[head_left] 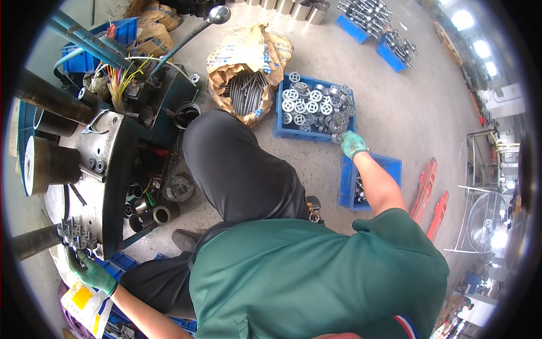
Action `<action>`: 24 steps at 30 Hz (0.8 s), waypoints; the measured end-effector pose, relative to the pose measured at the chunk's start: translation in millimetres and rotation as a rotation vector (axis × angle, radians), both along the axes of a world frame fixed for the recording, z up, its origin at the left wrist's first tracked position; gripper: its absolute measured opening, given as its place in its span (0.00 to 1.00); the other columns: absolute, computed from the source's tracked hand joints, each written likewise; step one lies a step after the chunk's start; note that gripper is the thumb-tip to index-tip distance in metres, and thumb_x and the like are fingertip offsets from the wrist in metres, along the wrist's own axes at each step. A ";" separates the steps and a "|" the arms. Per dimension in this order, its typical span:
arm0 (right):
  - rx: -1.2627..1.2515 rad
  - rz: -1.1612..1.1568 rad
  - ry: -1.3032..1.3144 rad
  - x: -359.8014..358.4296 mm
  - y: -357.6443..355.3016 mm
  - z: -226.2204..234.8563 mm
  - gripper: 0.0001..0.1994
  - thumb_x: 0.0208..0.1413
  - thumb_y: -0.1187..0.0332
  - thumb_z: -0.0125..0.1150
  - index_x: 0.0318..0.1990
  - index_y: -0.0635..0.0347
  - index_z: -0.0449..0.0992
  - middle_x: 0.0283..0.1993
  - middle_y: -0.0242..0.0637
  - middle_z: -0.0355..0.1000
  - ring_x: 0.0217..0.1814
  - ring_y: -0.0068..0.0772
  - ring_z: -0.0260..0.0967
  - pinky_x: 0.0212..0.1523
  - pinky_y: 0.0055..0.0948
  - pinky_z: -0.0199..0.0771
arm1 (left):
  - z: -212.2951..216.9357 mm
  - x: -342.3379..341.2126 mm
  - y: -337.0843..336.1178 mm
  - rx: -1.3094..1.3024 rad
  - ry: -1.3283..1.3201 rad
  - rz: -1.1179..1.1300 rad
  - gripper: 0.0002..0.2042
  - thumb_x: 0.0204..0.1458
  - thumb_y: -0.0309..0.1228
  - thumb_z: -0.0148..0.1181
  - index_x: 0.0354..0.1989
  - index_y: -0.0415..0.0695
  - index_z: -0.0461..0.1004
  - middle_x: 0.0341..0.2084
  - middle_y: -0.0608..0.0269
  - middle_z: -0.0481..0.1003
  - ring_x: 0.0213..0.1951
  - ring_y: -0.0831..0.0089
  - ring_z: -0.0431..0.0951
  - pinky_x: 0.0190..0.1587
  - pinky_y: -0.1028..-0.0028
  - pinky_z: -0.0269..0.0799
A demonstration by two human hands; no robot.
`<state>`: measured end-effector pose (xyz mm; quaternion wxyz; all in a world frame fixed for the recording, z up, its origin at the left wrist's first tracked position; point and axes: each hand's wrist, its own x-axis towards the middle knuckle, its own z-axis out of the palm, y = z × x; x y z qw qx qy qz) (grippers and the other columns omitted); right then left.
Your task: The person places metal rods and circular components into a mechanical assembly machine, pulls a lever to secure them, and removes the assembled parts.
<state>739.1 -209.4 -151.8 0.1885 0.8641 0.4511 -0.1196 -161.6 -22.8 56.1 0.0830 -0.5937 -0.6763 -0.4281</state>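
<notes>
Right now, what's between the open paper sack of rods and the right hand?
In the head view, a blue crate of round metal discs lies between the paper sack and the right hand, which reaches its near corner.

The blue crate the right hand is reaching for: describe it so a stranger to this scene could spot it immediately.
Start from the person's raised dark-trousered knee in mid-picture. Past it on the grey concrete floor, beside a torn brown paper sack of dark rods, sits the blue crate. The gloved right hand is at its near corner. Unlike its neighbours, it holds round silver discs with holes.
</notes>
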 end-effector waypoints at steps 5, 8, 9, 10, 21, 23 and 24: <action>-0.043 0.030 -0.045 1.0 15.9 -18.7 0.12 0.61 0.67 0.59 0.45 0.55 0.89 0.48 0.49 0.85 0.52 0.53 0.84 0.53 0.47 0.84 | -0.6 13.1 0.0 0.045 -0.066 -0.045 0.21 0.72 0.37 0.60 0.67 0.39 0.75 0.60 0.54 0.80 0.56 0.62 0.82 0.60 0.67 0.79; 0.008 -0.080 -0.061 -5.4 26.2 -21.5 0.15 0.62 0.59 0.60 0.45 0.56 0.89 0.48 0.49 0.85 0.52 0.54 0.84 0.53 0.49 0.83 | -0.6 9.3 -1.9 0.065 0.053 -0.054 0.20 0.72 0.36 0.60 0.67 0.39 0.75 0.60 0.53 0.80 0.57 0.62 0.82 0.60 0.66 0.78; 0.055 -0.128 -0.062 -9.8 26.6 -21.3 0.17 0.62 0.57 0.60 0.45 0.56 0.89 0.48 0.49 0.85 0.52 0.54 0.84 0.54 0.50 0.83 | 0.0 9.6 -3.6 0.066 0.078 -0.058 0.20 0.72 0.36 0.60 0.67 0.39 0.74 0.60 0.53 0.80 0.57 0.62 0.81 0.61 0.66 0.78; 0.103 -0.176 -0.063 -14.5 26.6 -21.0 0.18 0.63 0.54 0.59 0.45 0.57 0.89 0.48 0.49 0.85 0.52 0.54 0.84 0.54 0.50 0.83 | -0.4 11.7 -5.0 0.064 0.095 -0.067 0.20 0.72 0.35 0.60 0.67 0.39 0.74 0.60 0.53 0.80 0.58 0.62 0.81 0.61 0.65 0.77; 0.098 -0.580 -0.065 -52.8 47.8 -16.4 0.27 0.54 0.35 0.68 0.49 0.44 0.89 0.56 0.42 0.84 0.60 0.50 0.82 0.60 0.45 0.81 | -3.6 26.7 -8.2 -0.027 -0.019 -0.259 0.17 0.72 0.26 0.56 0.66 0.35 0.74 0.59 0.55 0.80 0.58 0.65 0.79 0.64 0.66 0.74; 0.181 -0.675 -0.032 -50.3 41.4 -29.7 0.31 0.51 0.33 0.70 0.51 0.45 0.88 0.57 0.45 0.83 0.61 0.52 0.81 0.61 0.45 0.80 | -8.1 37.2 -13.8 -0.117 -0.275 -0.233 0.17 0.72 0.25 0.56 0.66 0.35 0.74 0.59 0.54 0.79 0.59 0.65 0.79 0.65 0.66 0.73; 0.246 -0.735 0.007 -49.4 36.4 -40.1 0.33 0.49 0.32 0.70 0.53 0.47 0.87 0.58 0.48 0.83 0.62 0.53 0.80 0.62 0.46 0.79 | -7.4 48.0 -17.2 -0.100 -0.290 -0.269 0.16 0.72 0.26 0.56 0.65 0.35 0.75 0.59 0.54 0.79 0.59 0.65 0.79 0.65 0.65 0.73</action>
